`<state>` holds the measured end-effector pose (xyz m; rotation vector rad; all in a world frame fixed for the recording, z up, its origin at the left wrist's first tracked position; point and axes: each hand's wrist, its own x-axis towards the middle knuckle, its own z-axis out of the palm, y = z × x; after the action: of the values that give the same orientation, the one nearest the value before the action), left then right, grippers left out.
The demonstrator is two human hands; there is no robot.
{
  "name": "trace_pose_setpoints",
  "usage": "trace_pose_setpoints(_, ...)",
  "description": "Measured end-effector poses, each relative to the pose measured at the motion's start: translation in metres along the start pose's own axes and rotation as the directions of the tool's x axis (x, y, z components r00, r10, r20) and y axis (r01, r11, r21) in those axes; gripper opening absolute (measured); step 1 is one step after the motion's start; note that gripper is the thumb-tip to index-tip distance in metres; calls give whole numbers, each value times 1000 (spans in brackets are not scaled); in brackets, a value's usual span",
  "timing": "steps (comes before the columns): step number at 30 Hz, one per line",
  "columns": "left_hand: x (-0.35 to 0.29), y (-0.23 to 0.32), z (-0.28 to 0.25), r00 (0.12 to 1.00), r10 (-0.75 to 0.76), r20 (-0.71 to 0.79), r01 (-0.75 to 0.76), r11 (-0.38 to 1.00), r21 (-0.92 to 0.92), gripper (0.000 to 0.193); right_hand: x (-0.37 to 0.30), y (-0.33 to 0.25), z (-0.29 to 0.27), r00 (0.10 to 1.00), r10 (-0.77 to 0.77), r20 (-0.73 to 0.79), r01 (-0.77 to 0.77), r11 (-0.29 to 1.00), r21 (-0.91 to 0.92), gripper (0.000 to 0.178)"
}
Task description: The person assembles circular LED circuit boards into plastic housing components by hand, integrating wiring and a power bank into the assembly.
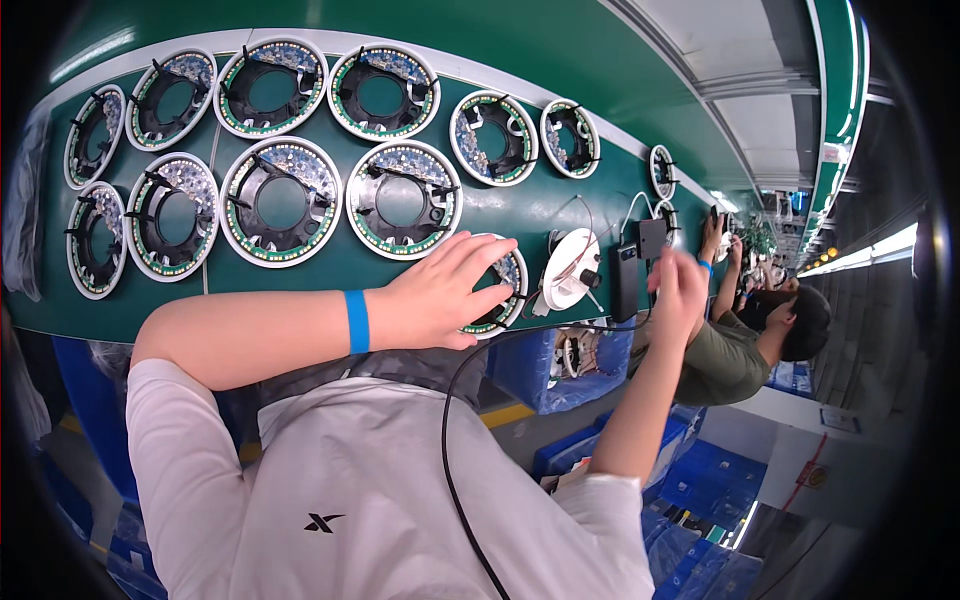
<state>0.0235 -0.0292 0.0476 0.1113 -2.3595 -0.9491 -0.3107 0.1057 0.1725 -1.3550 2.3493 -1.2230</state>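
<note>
A white-rimmed ring-shaped light assembly (517,272) with a green LED strip and blue circuit board sits at the table's near edge. My left hand (445,290) holds its left side, fingers spread over it and thumb by the near rim, hiding much of it. My right hand (682,285) is raised to the right with fingers curled in a pinch; what is between them, if anything, I cannot make out. Close to it are a black rectangular device (624,284) and a smaller black box (652,238). Between my hands stands a tilted white disc (572,270) with black fittings.
Several similar ring assemblies (281,202) lie in two rows on the green table (335,262). A black cable (447,420) runs across my front. Below the edge is a blue bin (545,375) with parts. A co-worker (740,350) works at the right.
</note>
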Motion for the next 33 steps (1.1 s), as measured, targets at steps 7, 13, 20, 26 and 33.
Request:
trace_pose_setpoints(7, 4, 1, -1, 999, 17, 40, -17, 1000, -17, 77, -140, 17, 65, 996, -26, -84, 18, 995, -96, 23)
trace_pose_setpoints(13, 3, -1, 1, 997, 6, 78, -7, 1000, 10, 76, -135, -6, 123, 986, 42, -164, -64, 989, -134, 32)
trace_pose_setpoints(20, 3, -2, 2, 998, 17, 54, -16, 1000, -7, 72, -113, 32, 105, 976, -6, -217, -63, 949, -309, 21)
trace_pose_setpoints(26, 0, -1, -1, 998, 32, 48, -32, 999, -4, 76, -91, 30, 73, 991, 75, -112, -86, 991, -98, 21)
trace_pose_setpoints(33, 1, -3, -1, 998, 34, 47, -34, 999, 3, 77, -59, 21, 74, 997, -11, 81, 2, 993, 120, 17)
